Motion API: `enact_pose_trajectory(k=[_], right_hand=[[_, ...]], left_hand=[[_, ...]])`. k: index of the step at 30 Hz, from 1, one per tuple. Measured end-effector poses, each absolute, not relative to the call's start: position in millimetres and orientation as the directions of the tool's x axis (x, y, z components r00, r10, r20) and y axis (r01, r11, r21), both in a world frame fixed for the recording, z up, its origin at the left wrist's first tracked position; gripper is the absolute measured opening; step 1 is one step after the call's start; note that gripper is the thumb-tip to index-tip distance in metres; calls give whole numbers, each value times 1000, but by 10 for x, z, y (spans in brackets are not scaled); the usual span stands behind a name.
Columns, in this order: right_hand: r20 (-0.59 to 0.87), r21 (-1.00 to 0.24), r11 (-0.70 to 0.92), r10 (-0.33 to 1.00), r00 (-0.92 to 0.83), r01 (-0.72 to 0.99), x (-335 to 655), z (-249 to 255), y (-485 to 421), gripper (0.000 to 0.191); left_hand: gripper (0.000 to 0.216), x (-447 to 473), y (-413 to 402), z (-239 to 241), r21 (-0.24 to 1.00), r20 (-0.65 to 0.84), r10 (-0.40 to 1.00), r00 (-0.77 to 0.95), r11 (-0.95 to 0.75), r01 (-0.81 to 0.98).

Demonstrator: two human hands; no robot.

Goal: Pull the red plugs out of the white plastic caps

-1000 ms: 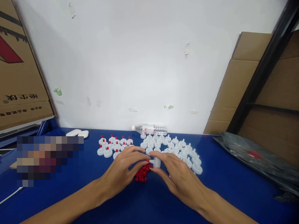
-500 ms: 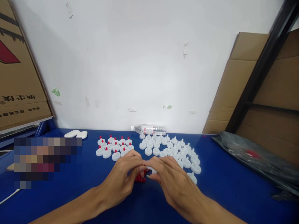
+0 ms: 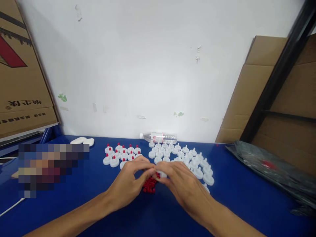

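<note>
Low over the blue table, my right hand (image 3: pixel 186 184) grips a white spout cap (image 3: pixel 162 174) turned on its side. The fingers of my left hand (image 3: pixel 130 179) are pinched together against its spout end; what they hold there is hidden. Just below the fingertips lies a pile of small red caps (image 3: pixel 149 185). To the left stand several white spout caps with red tips (image 3: pixel 114 162), upright in loose rows. On the right, partly behind my right hand, are many white spout caps with bare spouts (image 3: pixel 208 179).
A clear plastic bottle (image 3: pixel 160 137) lies along the wall behind the spout caps. Two white rounded objects (image 3: pixel 78 141) rest at the back left, near a blurred-out patch. Dark plastic bags (image 3: pixel 261 171) lie on the right. Cardboard (image 3: pixel 29 82) stands at the left.
My left hand has shifted slightly away from the pile, so more red caps show. The fingertips have closed together at the spout end. The whole view has moved slightly.
</note>
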State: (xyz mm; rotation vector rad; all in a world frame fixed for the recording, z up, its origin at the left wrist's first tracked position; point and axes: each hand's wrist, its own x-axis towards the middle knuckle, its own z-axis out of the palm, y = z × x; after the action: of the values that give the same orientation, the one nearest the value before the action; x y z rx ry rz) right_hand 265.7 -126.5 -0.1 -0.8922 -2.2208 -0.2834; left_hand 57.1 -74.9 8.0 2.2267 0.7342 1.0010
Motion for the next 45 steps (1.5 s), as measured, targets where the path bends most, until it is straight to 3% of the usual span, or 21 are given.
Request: enact_pose_trajectory(k=[3,5,8,11,17,21,27,34,42,45], right_hand=[[671,-94,637,608,-423,765,2711,85,-1210,36],[641,-62,517,676,-363,854,2768,90,-1174,36],[602,29,341,744,-289,940,2855,12,-1112,35],[547,81,310,781,-302,947,2903,-92,-1069,37],[458,35,353,826,-329,935,2891,-148,-1073,36],[488,0,383,806,-335,924,2874,-93,-1084,29],[554,-88,455,762,-336,886,2824,22,-1138,16],[532,-73,454,771,-350,888,2798,-8,-1156,10],[537,-211,505,775,-333,837,2826,-38,-1160,37],[553,-262,548,760,-341,794,2822,-35,-1171,38]], left_hand=[[22,537,-601,123,750,493,759,425,-618,235],[24,479,-495,125,709,515,778,359,-623,332],[24,378,-367,86,431,583,690,430,-711,556],[23,318,-302,22,190,573,603,555,-756,626],[20,296,-259,-29,13,547,552,629,-756,654],[19,302,-265,-5,2,537,539,648,-770,638],[19,351,-360,-4,-4,477,410,777,-883,469],[21,367,-359,-64,32,441,401,803,-901,432],[14,382,-333,-57,80,505,395,768,-907,414],[14,392,-390,-14,137,530,404,745,-908,395]])
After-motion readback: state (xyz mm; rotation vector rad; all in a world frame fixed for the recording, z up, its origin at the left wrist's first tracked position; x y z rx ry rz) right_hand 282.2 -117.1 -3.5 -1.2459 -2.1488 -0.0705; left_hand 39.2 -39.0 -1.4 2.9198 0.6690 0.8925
